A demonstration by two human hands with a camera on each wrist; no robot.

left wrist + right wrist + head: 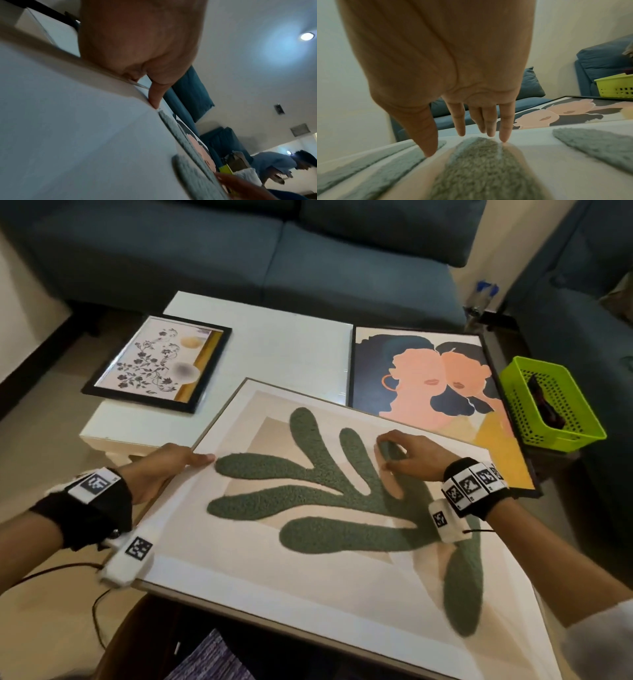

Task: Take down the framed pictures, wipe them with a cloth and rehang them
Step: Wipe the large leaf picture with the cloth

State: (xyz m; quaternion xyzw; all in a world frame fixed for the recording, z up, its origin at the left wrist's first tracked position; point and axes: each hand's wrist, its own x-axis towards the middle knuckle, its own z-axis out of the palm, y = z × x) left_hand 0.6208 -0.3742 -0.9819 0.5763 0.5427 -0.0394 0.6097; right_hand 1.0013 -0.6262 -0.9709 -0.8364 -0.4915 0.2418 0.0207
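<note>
Head view: large leaf picture lying flat and skewed, partly on the white coffee table, near corner overhanging toward the lap. Probably broad, stiff and light, glazed front slick and breakable, so best taken by two opposite frame edges, not by the face. Left hand clamped on the left frame edge, thumb on top, fingers hidden beneath, wrist low and outside the frame. Right hand arched over the front, straight fingertips touching the surface, gripping nothing; no cloth visible under it. Beyond the right hand, the portrait picture with the green basket beside it; beyond the left, the floral picture.
</note>
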